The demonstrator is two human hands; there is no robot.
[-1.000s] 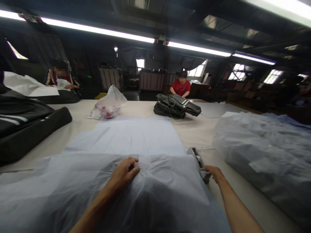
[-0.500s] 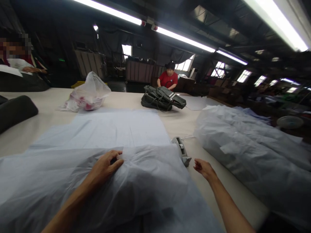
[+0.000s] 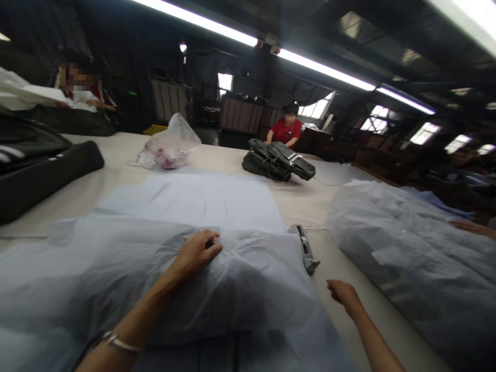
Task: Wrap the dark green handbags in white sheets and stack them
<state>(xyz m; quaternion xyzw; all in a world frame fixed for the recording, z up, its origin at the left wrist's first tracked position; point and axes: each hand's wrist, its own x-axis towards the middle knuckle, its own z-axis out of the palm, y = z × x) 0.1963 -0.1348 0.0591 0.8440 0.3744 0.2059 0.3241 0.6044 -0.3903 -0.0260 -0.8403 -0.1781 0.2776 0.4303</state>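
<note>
A bulky bundle wrapped in thin, translucent whitish sheet (image 3: pixel 256 289) lies across the table in front of me. My left hand (image 3: pixel 199 253) rests on its top edge, thumb and bent fingers closed on the puckered wrapping. To the bundle's right, my right hand (image 3: pixel 344 295) hovers over the table with its fingers pressed together. Whatever they may hold is too small to make out. Just beyond that hand, touching or close to the bundle's right end, stands a grey tape dispenser (image 3: pixel 306 252). Flat pale-blue sheets (image 3: pixel 194 199) extend beyond and under the bundle.
Another wrapped bundle (image 3: pixel 403 248) fills the right side, with another person's hand (image 3: pixel 475 227) at its edge. Dark bags (image 3: pixel 277 160) lie before a person in red; more dark bags (image 3: pixel 46 165) lie left. A clear plastic bag (image 3: pixel 174 142) sits at the back.
The view has turned left. My right hand has drawn slightly away from the tape dispenser, toward me. My left hand stays on the wrapping. Another person's hand has appeared at the right.
</note>
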